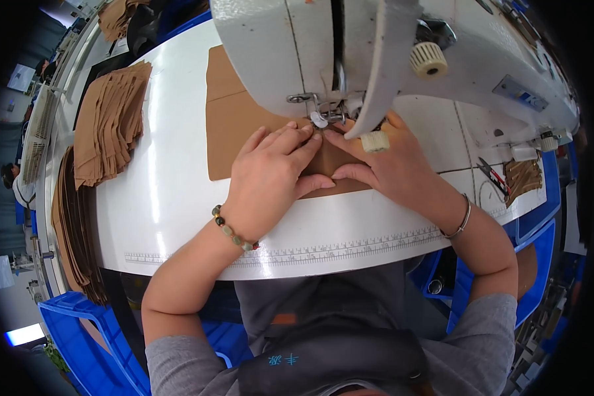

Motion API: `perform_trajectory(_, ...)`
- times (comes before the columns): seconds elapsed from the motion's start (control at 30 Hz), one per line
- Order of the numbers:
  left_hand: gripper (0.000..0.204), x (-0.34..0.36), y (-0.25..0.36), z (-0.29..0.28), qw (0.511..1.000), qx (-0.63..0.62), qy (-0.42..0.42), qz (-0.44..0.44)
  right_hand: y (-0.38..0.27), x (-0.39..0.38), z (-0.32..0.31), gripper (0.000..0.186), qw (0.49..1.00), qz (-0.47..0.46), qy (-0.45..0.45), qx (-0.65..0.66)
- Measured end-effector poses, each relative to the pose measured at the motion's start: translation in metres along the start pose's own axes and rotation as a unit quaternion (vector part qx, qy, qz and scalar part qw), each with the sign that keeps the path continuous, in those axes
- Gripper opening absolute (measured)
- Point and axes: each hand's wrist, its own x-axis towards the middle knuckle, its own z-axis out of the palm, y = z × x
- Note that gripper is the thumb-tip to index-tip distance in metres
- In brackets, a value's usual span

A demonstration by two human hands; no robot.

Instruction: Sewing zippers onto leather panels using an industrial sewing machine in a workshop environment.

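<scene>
My left hand (270,171) lies on a brown fabric piece (232,132) just left of the presser foot (320,119) of a white sewing machine (264,46), fingertips pressed down beside it and thumb spread toward the right. My right hand (393,158) presses on the same piece right of the foot, thumb out toward my left thumb, index finger near the needle area. Its other fingers are partly hidden behind the machine head. Both hands are open on the cloth, which reaches from under my palms to behind the machine.
Stacks of brown cut pieces (109,122) line the table's left side. Red-handled snips (492,178) and small brown scraps (523,178) lie at the right. A printed ruler (290,254) runs along the front edge. Blue bins (72,317) stand below. A person (13,181) is at far left.
</scene>
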Motion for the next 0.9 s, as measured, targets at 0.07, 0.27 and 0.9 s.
perform_trajectory(0.07,0.065,0.0008,-0.0003,0.0001,1.0,0.0,0.003,0.001,0.0002,0.0003,0.0003,0.046,1.0,0.003,-0.008,0.005)
perform_trajectory(0.27,0.064,0.001,-0.0002,-0.0012,0.999,-0.008,-0.025,-0.02,0.0013,0.002,0.0006,0.047,1.0,-0.001,-0.006,-0.002)
perform_trajectory(0.9,0.06,-0.0006,-0.0026,0.0018,0.999,-0.013,-0.042,-0.022,-0.0038,0.0096,-0.0062,0.04,0.999,-0.011,0.007,-0.031)
